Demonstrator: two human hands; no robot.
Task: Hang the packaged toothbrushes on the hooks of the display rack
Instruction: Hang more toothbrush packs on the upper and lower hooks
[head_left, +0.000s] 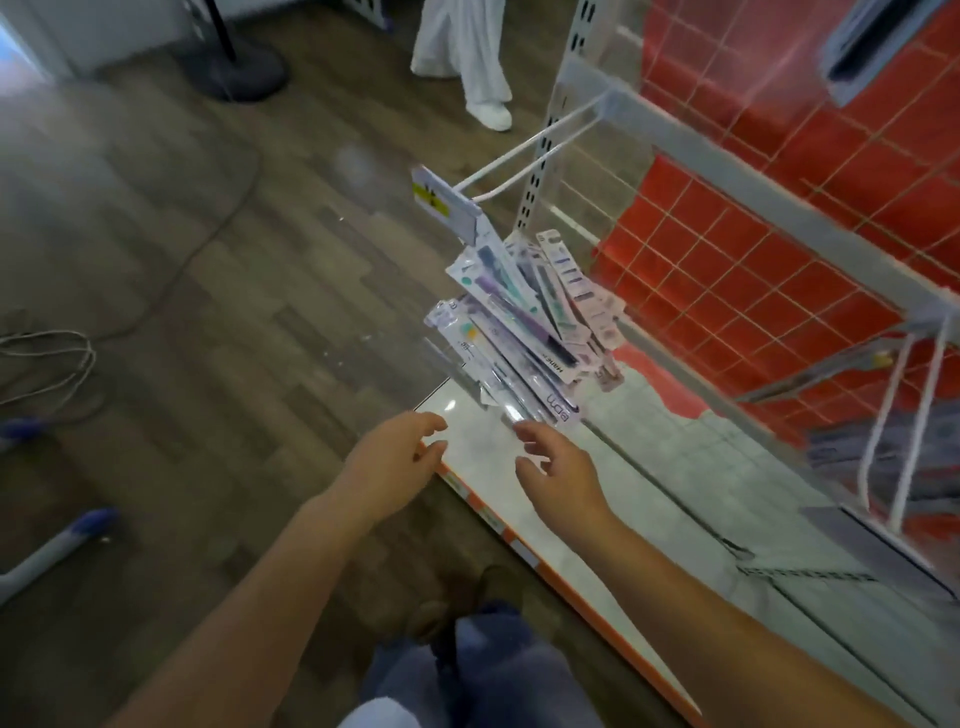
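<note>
A thick bunch of packaged toothbrushes (524, 327) hangs from a white wire hook (524, 156) on the display rack, fanned out and blurred. A yellow and white price tag (441, 202) sits at the hook's tip. My left hand (400, 457) reaches forward below the bunch with relaxed, spread fingers and holds nothing. My right hand (556, 457) is just under the lowest packages, fingers loosely extended, fingertips close to the bottom edge of a clear package. Whether it touches the package I cannot tell.
The rack has a red tiled back panel with white wire grid (753, 260) and a pale base shelf (597, 493) edged in orange. Another white hook (904, 431) hangs at right. A person in white trousers (467, 47) stands beyond. Cables (52, 364) lie on the wooden floor.
</note>
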